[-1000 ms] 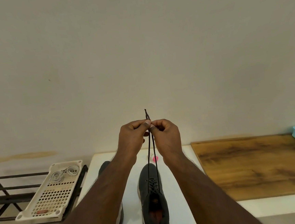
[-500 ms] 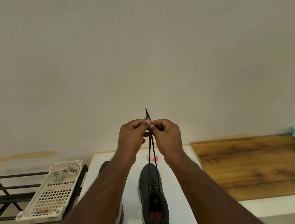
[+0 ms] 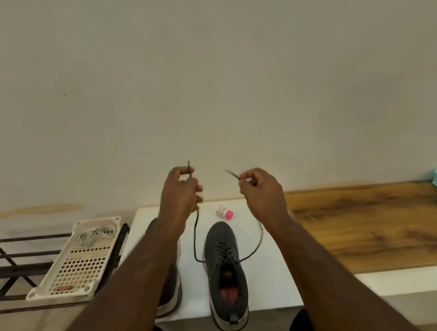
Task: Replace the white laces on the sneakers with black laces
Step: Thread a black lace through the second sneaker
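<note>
Pinching one end of the black lace (image 3: 195, 236) in each hand, you hold both ends up above the shoe (image 3: 225, 273), hands well apart. Your left hand (image 3: 181, 195) curls its fingers round its end, the tip poking up past them. Your right hand (image 3: 260, 190) nips the other end between thumb and fingertips, the tip pointing left. Below your fingers, both strands run down to the top eyelets; the lace looks threaded across the whole shoe.

To finish well, I'd judge: pull evenly until both ends match in length, then snug the crossings before tying.

A second shoe (image 3: 169, 283) lies under your left forearm, mostly hidden; I cannot tell its laces. Just below and between your hands sits a small pink-capped bottle (image 3: 225, 213), close enough to knock over. Far left of your fingers, a tray (image 3: 76, 272) holds the white laces (image 3: 96, 234).
</note>
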Demonstrator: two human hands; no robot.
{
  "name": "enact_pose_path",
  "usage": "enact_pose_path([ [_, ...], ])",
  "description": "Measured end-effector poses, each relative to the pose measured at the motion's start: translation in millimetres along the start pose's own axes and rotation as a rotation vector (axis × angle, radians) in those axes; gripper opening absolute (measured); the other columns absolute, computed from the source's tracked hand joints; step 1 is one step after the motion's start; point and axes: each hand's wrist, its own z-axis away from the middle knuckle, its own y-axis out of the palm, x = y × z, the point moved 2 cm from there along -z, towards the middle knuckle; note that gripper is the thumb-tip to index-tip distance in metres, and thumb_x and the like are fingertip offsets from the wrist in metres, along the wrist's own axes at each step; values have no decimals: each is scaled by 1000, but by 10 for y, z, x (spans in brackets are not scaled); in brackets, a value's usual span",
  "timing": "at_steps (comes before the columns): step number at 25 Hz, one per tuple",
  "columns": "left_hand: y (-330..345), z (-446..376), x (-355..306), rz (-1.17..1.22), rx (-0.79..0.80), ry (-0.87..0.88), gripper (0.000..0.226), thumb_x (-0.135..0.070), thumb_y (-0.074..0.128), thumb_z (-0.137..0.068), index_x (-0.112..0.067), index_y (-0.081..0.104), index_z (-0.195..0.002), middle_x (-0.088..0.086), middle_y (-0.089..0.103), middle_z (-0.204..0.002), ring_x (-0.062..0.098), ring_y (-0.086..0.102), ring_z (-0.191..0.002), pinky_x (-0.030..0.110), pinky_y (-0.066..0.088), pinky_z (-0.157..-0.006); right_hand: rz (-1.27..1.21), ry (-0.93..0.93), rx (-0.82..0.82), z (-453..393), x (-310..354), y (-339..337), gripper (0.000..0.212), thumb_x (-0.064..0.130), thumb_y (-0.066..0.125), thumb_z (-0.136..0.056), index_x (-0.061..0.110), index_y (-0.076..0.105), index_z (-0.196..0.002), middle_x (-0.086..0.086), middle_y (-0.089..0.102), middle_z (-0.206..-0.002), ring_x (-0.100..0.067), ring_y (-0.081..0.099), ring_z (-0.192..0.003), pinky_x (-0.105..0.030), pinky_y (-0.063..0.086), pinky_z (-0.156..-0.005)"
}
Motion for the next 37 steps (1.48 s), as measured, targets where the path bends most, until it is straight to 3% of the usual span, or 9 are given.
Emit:
enact_pose_path([
  [4,-78,81,912,-369,187,-241,24,-13,46,-93,-26,59,-108,10,71,-87,18,59,-48,22,38,-42,412,148,204,257,-941,79,19,25,59,-94,14,73,-90,3,73,-93,-12,63,-80,-25,46,-70],
  [6,-2,172,1306,-569,320,-292,12,-24,50,-96,-20,60,-99,6,71,-85,17,63,-56,26,46,-51,426,205,291,411,-1301,219,18,22,59,-94,15,75,-95,3,75,-99,-12,65,-86,-22,45,-72],
  [9,115,164,1645,-852,367,-139,33,-40,51,-98,-14,62,-81,2,66,-77,19,64,-72,35,54,-72,416,198,353,513,-1527,411,20,19,58,-95,17,75,-105,3,74,-106,-10,65,-94,-17,40,-77],
  [12,236,44,1768,-771,305,-11,18,-25,54,-96,-20,71,-97,-2,71,-98,18,65,-92,29,49,-84,375,157,354,422,-1569,579,20,18,58,-97,16,75,-107,3,74,-106,-7,61,-91,-18,44,-81],
  [16,433,-105,1851,-700,375,63,33,-14,56,-96,-22,67,-126,1,66,-121,17,60,-109,27,42,-99,314,100,412,283,-1561,763,25,14,59,-97,18,73,-117,2,70,-117,-12,62,-109,-27,46,-100],
  [19,467,-240,1965,-671,414,79,27,-13,59,-94,-25,73,-114,-1,67,-111,13,59,-104,27,43,-96,331,60,530,197,-1596,853,29,11,58,-97,19,71,-122,0,66,-120,-14,57,-114,-17,37,-95],
  [23,466,-330,2056,-603,416,130,21,-14,62,-91,-34,66,-89,-9,65,-92,4,57,-89,25,44,-80,360,44,605,68,-1701,896,20,14,61,-95,22,75,-107,5,62,-104,-8,56,-99,-14,39,-85],
  [29,508,-392,2085,-568,414,210,16,-12,61,-91,-28,66,-91,-7,64,-89,6,56,-87,26,45,-77,340,-27,508,97,-1796,1058,22,9,45,-97,26,50,-84,3,54,-90,-9,50,-83,-27,43,-71],
  [37,473,-488,2027,-505,435,78,13,-16,66,-90,-29,65,-94,-11,66,-90,4,63,-80,19,46,-71,242,112,453,-15,-1788,928,11,17,62,-95,27,62,-100,14,63,-93,-2,59,-91,-19,47,-80],
])
